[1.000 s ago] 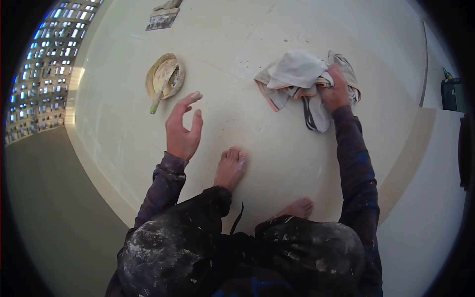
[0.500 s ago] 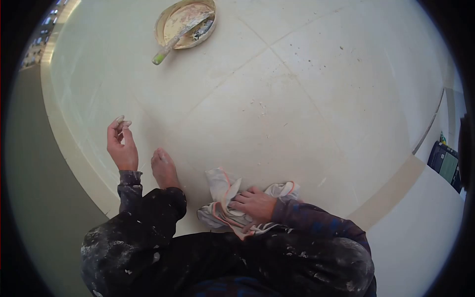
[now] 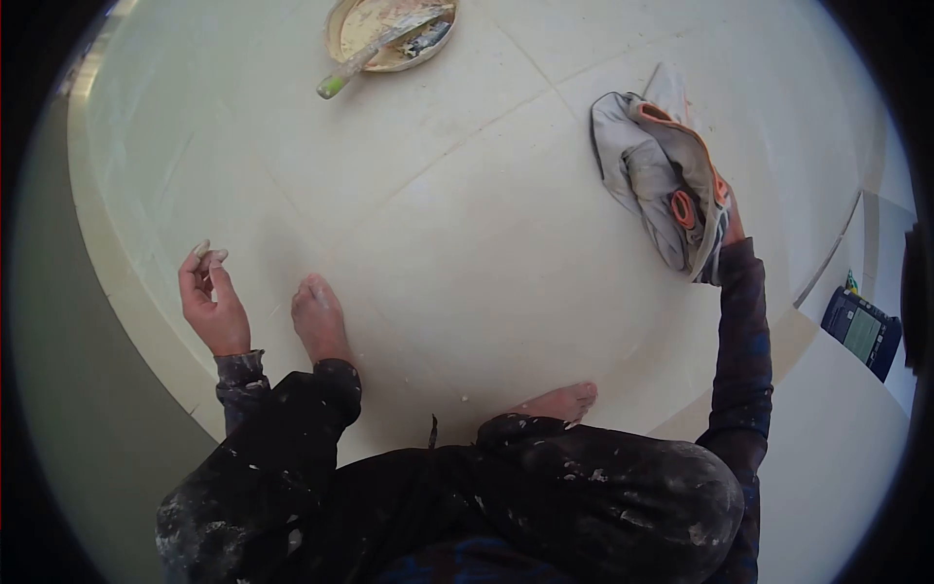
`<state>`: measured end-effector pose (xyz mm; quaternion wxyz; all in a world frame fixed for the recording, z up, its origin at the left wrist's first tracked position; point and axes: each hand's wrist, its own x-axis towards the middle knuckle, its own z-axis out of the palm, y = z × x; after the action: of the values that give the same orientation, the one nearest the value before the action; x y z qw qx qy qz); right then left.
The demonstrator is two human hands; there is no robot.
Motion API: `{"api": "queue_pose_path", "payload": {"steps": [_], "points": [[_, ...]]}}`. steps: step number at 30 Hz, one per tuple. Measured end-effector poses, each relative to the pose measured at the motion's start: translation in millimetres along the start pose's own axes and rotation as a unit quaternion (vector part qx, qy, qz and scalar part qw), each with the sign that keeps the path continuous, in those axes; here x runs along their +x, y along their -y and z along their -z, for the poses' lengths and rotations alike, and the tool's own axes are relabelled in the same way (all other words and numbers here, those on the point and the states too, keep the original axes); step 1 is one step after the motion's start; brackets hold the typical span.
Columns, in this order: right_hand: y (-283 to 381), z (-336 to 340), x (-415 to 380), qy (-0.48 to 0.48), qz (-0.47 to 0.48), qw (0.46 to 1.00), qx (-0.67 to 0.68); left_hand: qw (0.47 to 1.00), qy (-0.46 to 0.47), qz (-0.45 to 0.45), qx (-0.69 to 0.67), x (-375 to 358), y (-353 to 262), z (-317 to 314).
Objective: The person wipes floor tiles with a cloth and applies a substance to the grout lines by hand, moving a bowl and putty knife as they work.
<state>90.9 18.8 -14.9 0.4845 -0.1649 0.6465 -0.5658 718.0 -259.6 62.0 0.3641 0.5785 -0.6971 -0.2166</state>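
The right hand (image 3: 736,224) holds the bunched cloth (image 3: 642,165) at its near edge; the fingers are hidden in the folds, so I cannot tell how firmly they press. Compared with 0.5 s ago, when the cloth lay close before the body, it is now far forward and to the right, and the arm is stretched. The floor (image 3: 467,263) between is uncovered, and the pale crumbs are no more seen there; it seems that the cloth took them along.

The cloth is soft, grey-white, with orange edging and deep wrinkles. The floor is smooth, slightly shiny, with thin tile joints.

The left hand (image 3: 214,307), half curled, appears to hold nothing; its fingertips are whitened. Farther, a round bowl (image 3: 333,34) carries 1 tool with a green handle (image 3: 333,88), leaning on pale paste (image 3: 375,19).
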Motion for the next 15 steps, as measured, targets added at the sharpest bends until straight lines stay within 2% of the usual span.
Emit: {"api": "queue_pose_path", "payload": {"steps": [1,2,3,4,6,7,9,11,13,15], "points": [[5,-22,-1,0.016,-0.006,1.000,0.005,1.000,0.002,-0.003,-0.010,-1,1,1],[15,-49,-16,-0.003,0.153,0.947,-0.283,1.000,0.006,-0.007,-0.022,-1,1,-1],[17,-75,-31,-0.026,0.305,0.787,-0.536,1.000,0.000,-0.005,-0.011,0,1,-2],[2,-93,-42,-0.082,0.250,0.680,-0.684,1.000,-0.004,-0.006,-0.023,0,-2,-4],[-7,-129,-48,-0.091,0.166,0.744,-0.641,1.000,-0.011,0.001,-0.014,0,-14,-1],[-8,-134,-48,-0.081,0.174,0.747,-0.636,1.000,-0.012,0.011,-0.013,-1,-18,-2],[-1,-136,-55,-0.008,0.209,0.842,-0.497,1.000,-0.013,0.018,-0.015,-1,-16,-2],[30,-189,-90,0.120,0.196,0.882,-0.412,1.000,-0.008,0.023,-0.002,-2,-14,0],[28,-236,-115,0.338,0.178,0.826,-0.415,1.000,0.004,0.027,-0.002,0,-10,0],[-28,-283,-137,0.540,0.181,0.742,-0.354,1.000,-0.003,0.025,-0.009,0,-12,-2]]}}
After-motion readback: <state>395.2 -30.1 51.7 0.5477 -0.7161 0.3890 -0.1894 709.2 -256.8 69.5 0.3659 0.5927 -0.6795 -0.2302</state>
